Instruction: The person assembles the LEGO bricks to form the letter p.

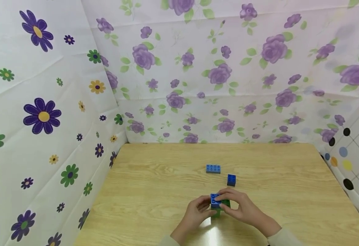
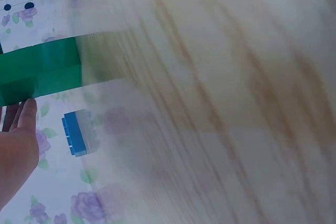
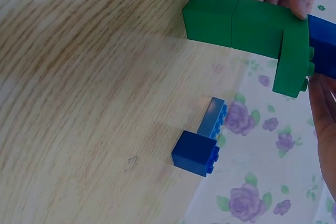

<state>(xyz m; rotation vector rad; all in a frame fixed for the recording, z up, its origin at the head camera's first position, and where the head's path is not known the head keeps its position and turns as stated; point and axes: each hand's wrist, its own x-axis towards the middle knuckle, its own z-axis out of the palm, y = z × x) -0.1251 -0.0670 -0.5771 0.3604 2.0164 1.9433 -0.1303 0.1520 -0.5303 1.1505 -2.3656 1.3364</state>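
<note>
In the head view a blue toy brick (image 1: 215,201) with studs on top sits at the top of a stack of green toy bricks (image 1: 217,214). My left hand (image 1: 196,212) holds the stack from the left side, thumb in front. My right hand (image 1: 242,207) pinches the blue brick from the right, its index finger reaching over the studs. The right wrist view shows two green blocks (image 3: 233,22) stacked below a longer, thinner green brick (image 3: 293,64) that juts out sideways under the blue brick (image 3: 323,45). The far faces of the stack are hidden.
Beyond the hands, a dark blue brick (image 1: 231,180) and a flat light blue brick (image 1: 213,168) lie on the wooden table (image 1: 154,184). Flower-patterned sheets (image 1: 197,68) stand behind the table and to its left; a dotted sheet (image 1: 356,164) borders the right.
</note>
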